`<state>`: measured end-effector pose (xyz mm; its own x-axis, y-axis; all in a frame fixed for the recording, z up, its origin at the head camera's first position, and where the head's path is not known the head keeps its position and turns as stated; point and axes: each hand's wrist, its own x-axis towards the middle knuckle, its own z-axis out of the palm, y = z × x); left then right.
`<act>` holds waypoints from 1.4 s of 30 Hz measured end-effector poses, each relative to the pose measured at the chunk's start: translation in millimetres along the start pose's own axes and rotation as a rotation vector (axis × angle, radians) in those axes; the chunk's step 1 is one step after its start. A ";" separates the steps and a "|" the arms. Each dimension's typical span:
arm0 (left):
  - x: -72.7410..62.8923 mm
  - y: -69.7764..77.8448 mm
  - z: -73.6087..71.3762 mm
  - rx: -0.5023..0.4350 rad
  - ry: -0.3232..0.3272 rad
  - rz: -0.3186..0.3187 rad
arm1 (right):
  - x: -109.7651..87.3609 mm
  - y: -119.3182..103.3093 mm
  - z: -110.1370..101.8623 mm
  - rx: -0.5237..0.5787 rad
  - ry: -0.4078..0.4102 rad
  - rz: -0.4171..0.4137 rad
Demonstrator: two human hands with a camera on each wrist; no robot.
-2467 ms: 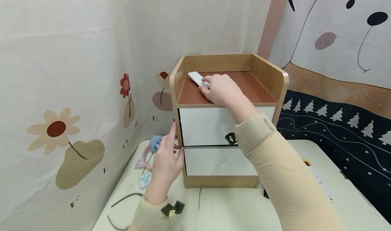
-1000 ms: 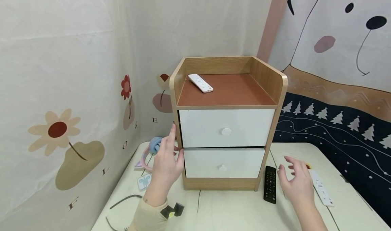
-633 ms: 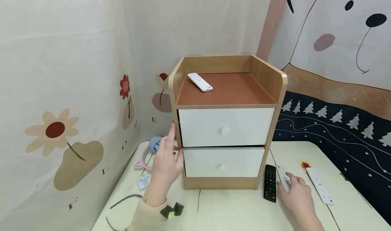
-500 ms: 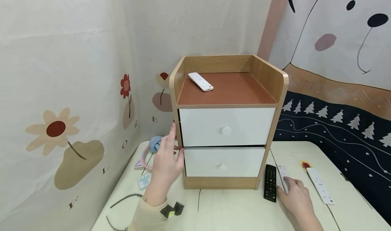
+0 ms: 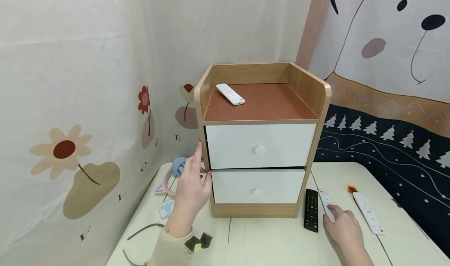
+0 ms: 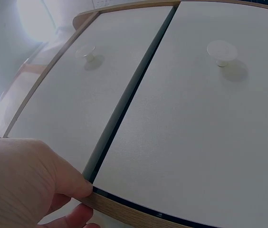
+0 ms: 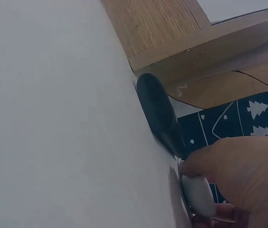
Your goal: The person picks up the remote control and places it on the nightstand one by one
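While the left hand point(image 5: 191, 188) stands against the left side of the cabinet point(image 5: 254, 210), fingers extended and index pointing up, its thumb presses the front edge where the two drawers meet; it looks braced rather than clasping, and from where I stand I'd take it as steadying the box. Over on the right, the right hand point(image 5: 346, 229) has the near end of a pale remote point(image 5: 325, 197) pinched between thumb and fingers, gripping the end closest to the person, presumably because that is the easiest part to reach. That remote lies on the table point(image 5: 270, 242), its far end pointing away, alongside a black remote point(image 5: 311, 211); I can't tell whether the pinched end is off the surface. The black one sits close by the cabinet's right foot, and a white strip point(image 5: 368, 213) lies beyond the hand, so the long pieces seem lined up roughly lengthwise for easy picking. Up on the brown shelf point(image 5: 277, 102), a white remote point(image 5: 230, 94) rests flat and aslant near the left wall, where the raised sides would probably stop it sliding off. Below it, the upper drawer point(image 5: 232, 147) and lower drawer point(image 5: 232, 186) show a dark gap between them. A blue knotted toy point(image 5: 178, 165) lies behind the left hand.
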<state>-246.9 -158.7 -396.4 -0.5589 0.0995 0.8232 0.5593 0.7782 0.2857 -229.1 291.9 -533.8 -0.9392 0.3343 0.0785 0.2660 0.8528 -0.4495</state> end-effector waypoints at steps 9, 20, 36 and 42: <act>0.1 -1.2 0.6 0.000 0.010 0.011 | 1.9 0.6 -6.4 0.089 0.092 0.036; -1.6 -1.7 1.8 -0.007 0.007 0.012 | -19.6 -33.1 -31.7 0.184 0.558 -0.149; -0.9 1.1 1.2 -0.009 -0.006 -0.002 | -32.8 -110.4 -102.8 0.642 1.041 -0.605; -0.7 1.0 2.0 -0.007 0.000 -0.008 | -32.8 -148.6 -128.8 0.675 1.032 -0.733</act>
<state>-247.3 -156.8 -397.7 -0.5635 0.0932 0.8208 0.5592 0.7744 0.2960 -209.8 205.9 -354.9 -0.1643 0.2966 0.9408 -0.6269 0.7049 -0.3318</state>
